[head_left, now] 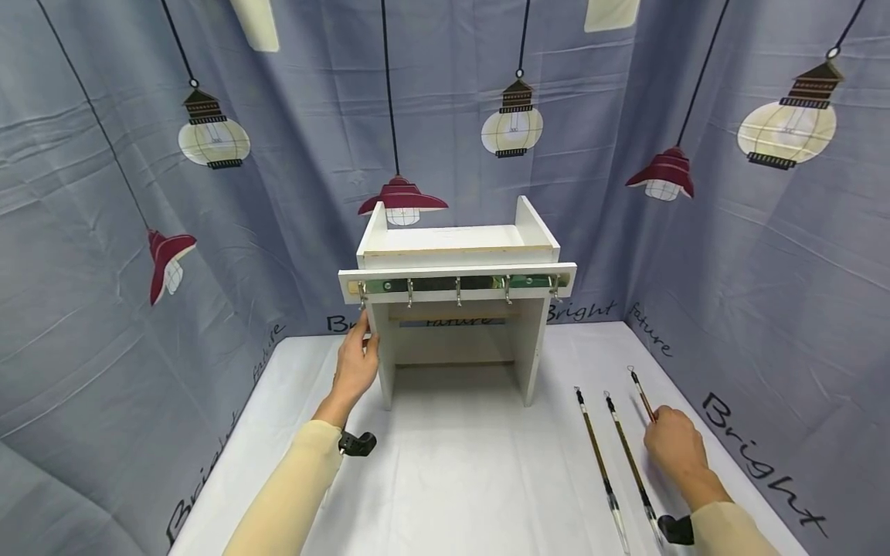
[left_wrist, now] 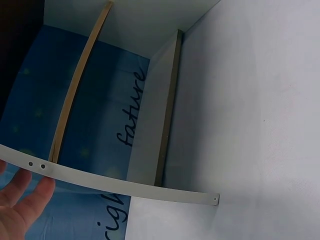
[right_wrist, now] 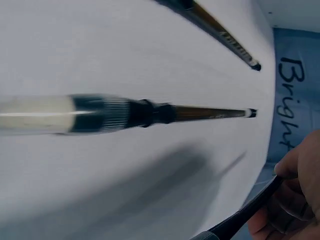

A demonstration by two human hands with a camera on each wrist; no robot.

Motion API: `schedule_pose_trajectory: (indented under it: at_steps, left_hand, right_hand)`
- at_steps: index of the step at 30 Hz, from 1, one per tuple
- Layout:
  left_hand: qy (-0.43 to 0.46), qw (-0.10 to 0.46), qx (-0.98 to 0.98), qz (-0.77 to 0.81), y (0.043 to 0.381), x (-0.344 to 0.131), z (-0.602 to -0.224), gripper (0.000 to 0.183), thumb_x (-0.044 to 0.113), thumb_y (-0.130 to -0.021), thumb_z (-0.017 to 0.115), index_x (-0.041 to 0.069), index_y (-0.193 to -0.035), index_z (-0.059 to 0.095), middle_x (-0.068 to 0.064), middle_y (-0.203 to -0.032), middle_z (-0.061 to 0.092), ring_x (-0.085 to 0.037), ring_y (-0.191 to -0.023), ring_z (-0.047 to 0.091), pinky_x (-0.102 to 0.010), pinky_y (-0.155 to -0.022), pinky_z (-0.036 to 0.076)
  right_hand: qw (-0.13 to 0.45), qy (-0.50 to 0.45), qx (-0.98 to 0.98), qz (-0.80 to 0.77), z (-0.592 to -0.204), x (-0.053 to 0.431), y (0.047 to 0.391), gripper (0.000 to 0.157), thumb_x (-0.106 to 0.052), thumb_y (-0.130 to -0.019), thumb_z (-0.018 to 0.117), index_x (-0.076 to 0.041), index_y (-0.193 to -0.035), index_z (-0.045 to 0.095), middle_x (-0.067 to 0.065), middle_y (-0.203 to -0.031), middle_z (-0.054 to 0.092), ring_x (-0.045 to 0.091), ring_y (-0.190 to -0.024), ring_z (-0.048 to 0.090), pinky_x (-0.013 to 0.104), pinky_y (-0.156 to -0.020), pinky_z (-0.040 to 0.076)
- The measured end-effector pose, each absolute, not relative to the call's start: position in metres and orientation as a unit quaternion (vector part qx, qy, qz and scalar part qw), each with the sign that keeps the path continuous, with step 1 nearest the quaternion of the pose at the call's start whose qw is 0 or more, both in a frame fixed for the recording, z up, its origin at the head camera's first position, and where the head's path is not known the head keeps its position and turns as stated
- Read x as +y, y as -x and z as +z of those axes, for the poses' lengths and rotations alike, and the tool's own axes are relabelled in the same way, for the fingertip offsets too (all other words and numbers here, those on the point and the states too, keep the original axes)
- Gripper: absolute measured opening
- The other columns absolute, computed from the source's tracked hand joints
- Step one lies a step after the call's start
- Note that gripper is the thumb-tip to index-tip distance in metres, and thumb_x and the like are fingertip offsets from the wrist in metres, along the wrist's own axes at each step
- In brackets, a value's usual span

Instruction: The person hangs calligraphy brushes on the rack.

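Observation:
My left hand (head_left: 356,367) rests its fingertips against the left side panel of a small white shelf (head_left: 452,239). In the left wrist view, the fingers (left_wrist: 37,200) look fairly straight along the outer side of the panel edge (left_wrist: 130,189). At the right, my right hand (head_left: 673,444) pinches a brown-handled calligraphy brush (head_left: 643,398) whose hanging loop points away from me. Its dark lower part (right_wrist: 250,209) shows in the right wrist view. Two similar brushes lie beside it, one in the middle (head_left: 629,455) and one farther left (head_left: 596,444).
A metal rail with several hooks (head_left: 457,284) runs across the shelf's front. The shelf stands toward the back of a white-covered table (head_left: 445,479). Grey-blue curtains (head_left: 313,154) printed with lamps and lettering surround the table at the back and sides.

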State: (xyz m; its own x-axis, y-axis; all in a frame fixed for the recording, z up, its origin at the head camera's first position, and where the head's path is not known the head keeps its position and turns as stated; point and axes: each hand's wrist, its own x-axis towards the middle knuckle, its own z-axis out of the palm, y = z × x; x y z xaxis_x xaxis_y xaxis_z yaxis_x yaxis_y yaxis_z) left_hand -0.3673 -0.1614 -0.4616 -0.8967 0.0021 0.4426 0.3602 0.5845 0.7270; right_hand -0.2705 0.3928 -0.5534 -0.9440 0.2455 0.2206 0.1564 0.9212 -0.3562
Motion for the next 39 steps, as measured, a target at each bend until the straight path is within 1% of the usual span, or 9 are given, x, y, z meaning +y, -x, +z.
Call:
schedule_pose_trajectory:
  at_steps: [6,10,16,20,27,32,35,39]
  left_hand:
    - [0.102,0.201,-0.867,-0.444,0.368,-0.162,-0.461,0.057,0.019,-0.111,0.043,0.01,-0.165,0.026,-0.021,-0.145,0.054,-0.043,-0.123,0.062,-0.054,-0.096,0.057]
    - [0.103,0.201,-0.867,-0.443,0.368,-0.162,-0.461,0.057,0.019,-0.111,0.043,0.009,-0.164,0.026,-0.021,-0.145,0.053,-0.043,-0.123,0.062,-0.053,-0.096,0.056]
    - [0.101,0.199,-0.866,-0.448,0.367,-0.161,-0.46,0.057,0.019,-0.111,0.044,0.01,-0.165,0.026,-0.02,-0.147,0.052,-0.042,-0.123,0.062,-0.053,-0.095,0.057]
    - [0.104,0.202,-0.865,-0.448,0.367,-0.161,-0.461,0.057,0.019,-0.111,0.044,0.008,-0.164,0.025,-0.021,-0.149,0.051,-0.043,-0.124,0.061,-0.054,-0.097,0.056]
    - [0.104,0.199,-0.868,-0.443,0.365,-0.16,-0.46,0.057,0.019,-0.111,0.043,0.008,-0.165,0.024,-0.021,-0.149,0.051,-0.042,-0.126,0.06,-0.053,-0.1,0.055]
    - [0.098,0.188,-0.869,-0.447,0.362,-0.16,-0.458,0.058,0.02,-0.112,0.043,0.008,-0.165,0.023,-0.021,-0.151,0.049,-0.042,-0.126,0.06,-0.054,-0.098,0.056]
    - [0.095,0.186,-0.87,-0.448,0.361,-0.16,-0.457,0.058,0.021,-0.112,0.043,0.008,-0.165,0.023,-0.021,-0.151,0.049,-0.042,-0.126,0.06,-0.054,-0.097,0.056]
    - [0.099,0.189,-0.871,-0.442,0.363,-0.161,-0.457,0.058,0.019,-0.111,0.043,0.007,-0.165,0.023,-0.022,-0.149,0.051,-0.042,-0.125,0.06,-0.054,-0.099,0.055]
  right_hand:
    - [0.169,0.1,-0.964,0.179,-0.54,0.387,0.273,0.027,-0.005,-0.092,0.054,0.018,-0.107,0.059,0.035,-0.096,0.063,0.057,-0.09,0.063,0.065,-0.073,0.052]
    - [0.203,0.094,-0.958,0.179,-0.53,0.38,0.274,0.027,-0.005,-0.092,0.055,0.017,-0.107,0.06,0.036,-0.097,0.063,0.058,-0.092,0.062,0.066,-0.075,0.051]
    - [0.234,0.094,-0.948,0.192,-0.508,0.365,0.274,0.026,-0.005,-0.093,0.055,0.015,-0.109,0.061,0.033,-0.095,0.064,0.051,-0.084,0.063,0.065,-0.07,0.049]
    - [0.252,0.084,-0.943,0.202,-0.494,0.354,0.273,0.025,-0.005,-0.094,0.057,0.014,-0.109,0.062,0.031,-0.094,0.065,0.046,-0.081,0.063,0.061,-0.066,0.047]
    - [0.282,0.059,-0.935,0.209,-0.475,0.335,0.27,0.023,-0.006,-0.093,0.059,0.011,-0.109,0.063,0.025,-0.091,0.067,0.043,-0.08,0.063,0.061,-0.067,0.047]
    - [0.295,0.046,-0.931,0.211,-0.466,0.324,0.269,0.024,-0.006,-0.093,0.061,0.01,-0.111,0.063,0.024,-0.09,0.067,0.041,-0.079,0.064,0.06,-0.069,0.049]
    - [0.301,0.041,-0.929,0.212,-0.461,0.319,0.269,0.024,-0.006,-0.093,0.062,0.009,-0.111,0.063,0.023,-0.089,0.066,0.037,-0.076,0.062,0.057,-0.068,0.05]
    - [0.306,0.034,-0.926,0.218,-0.454,0.31,0.268,0.023,-0.006,-0.092,0.063,0.009,-0.11,0.063,0.021,-0.088,0.065,0.031,-0.071,0.06,0.05,-0.064,0.05]
